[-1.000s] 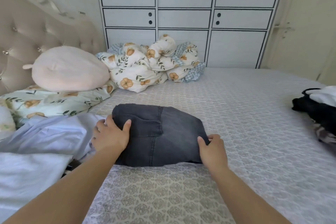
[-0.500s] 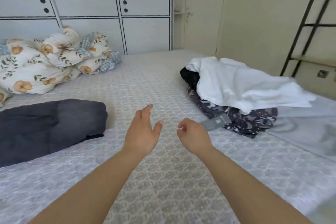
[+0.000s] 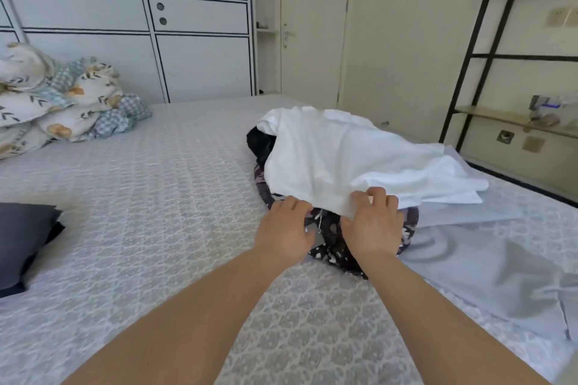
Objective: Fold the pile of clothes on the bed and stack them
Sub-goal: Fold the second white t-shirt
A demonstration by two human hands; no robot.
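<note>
Pile of clothes [image 3: 337, 172] sits on the bed [image 3: 162, 184], right of centre, well apart from the folded dark grey garment [image 3: 25, 237] at the left edge. Top layer: white shirt [image 3: 341, 153], loosely draped, limp, creased. Beneath it a dark patterned garment [image 3: 331, 237] and something black [image 3: 261, 142] at the far end; exact pieces cannot be told.

Left hand [image 3: 286, 230] rests on the near edge of the pile, fingers curled down onto the patterned cloth just below the white hem; whether it has pinched anything cannot be told. Right hand [image 3: 373, 225] has fingers bent over the white shirt's near hem and seems to be taking hold of it; a firm grasp is not certain.

Handling judgement: all soft, light, no stiffness. The white shirt should lift with little effort but will sag and drag neighbours if pulled by one point. Best taken at two spread points along the hem or at the shoulders, then shaken flat on the bare bed.

Risk: a small white string or tag [image 3: 319, 222] near the left fingers could snag.
</note>
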